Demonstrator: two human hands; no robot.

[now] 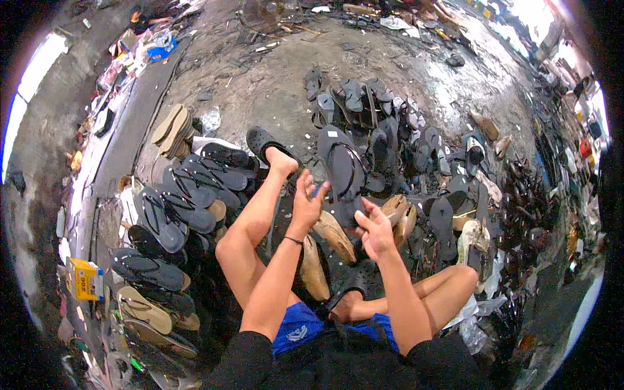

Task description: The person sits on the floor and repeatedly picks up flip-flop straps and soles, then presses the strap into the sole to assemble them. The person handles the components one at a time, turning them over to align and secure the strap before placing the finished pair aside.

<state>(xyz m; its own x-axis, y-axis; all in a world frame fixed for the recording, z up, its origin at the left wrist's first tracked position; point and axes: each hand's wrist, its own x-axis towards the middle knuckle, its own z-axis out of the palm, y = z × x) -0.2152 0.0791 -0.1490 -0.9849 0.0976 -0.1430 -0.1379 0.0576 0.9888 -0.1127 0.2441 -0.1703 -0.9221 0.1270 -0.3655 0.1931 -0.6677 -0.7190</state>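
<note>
A large black flip-flop (340,166) with a white label on its sole lies in front of me, between and just beyond my hands. My left hand (309,203) is raised beside its left edge, fingers curled, with a small blue thing between thumb and fingers, too small to name. Close to the flip-flop's near end is my right hand (375,231), its thumb and fingers apart; nothing shows clearly in it. Wooden shoe lasts (335,237) lie below and between my hands, and another last (404,224) is just right of my right hand.
Rows of black flip-flops (159,218) stand at my left, with tan soles (172,130) stacked behind them. More dark sandals (383,143) cluster ahead and to the right. A yellow box (85,280) sits at far left. Clear plastic (478,325) lies by my right knee.
</note>
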